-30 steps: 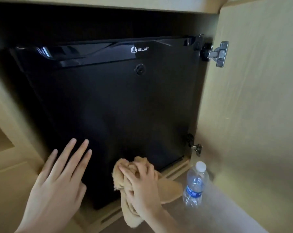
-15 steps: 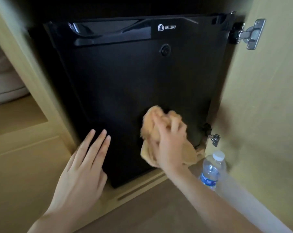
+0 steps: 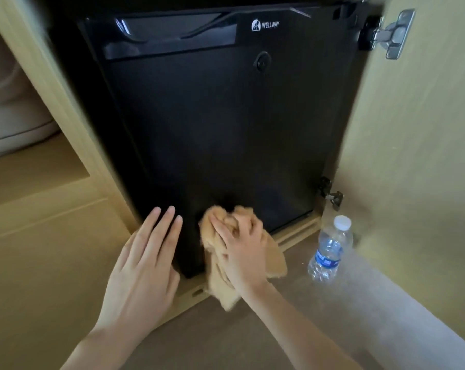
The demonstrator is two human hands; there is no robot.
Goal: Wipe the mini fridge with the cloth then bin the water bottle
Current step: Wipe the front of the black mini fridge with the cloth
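Observation:
A black mini fridge (image 3: 226, 129) with a shut door stands inside a wooden cabinet. My right hand (image 3: 243, 249) presses a bunched tan cloth (image 3: 218, 268) against the bottom of the fridge door, near its lower left corner. My left hand (image 3: 145, 265) lies flat with fingers together, its fingertips touching the door's lower left edge, and holds nothing. A clear plastic water bottle (image 3: 330, 249) with a white cap and blue label stands upright on the floor to the right of the cloth, apart from both hands.
The open cabinet door (image 3: 418, 156) rises at the right, with metal hinges (image 3: 391, 33) at top and bottom. A wooden side panel (image 3: 65, 108) borders the fridge on the left. Brown carpet (image 3: 226, 337) covers the floor in front.
My right hand has slid the cloth down the fridge door from its middle to the bottom edge. My left hand has stayed at the lower left corner.

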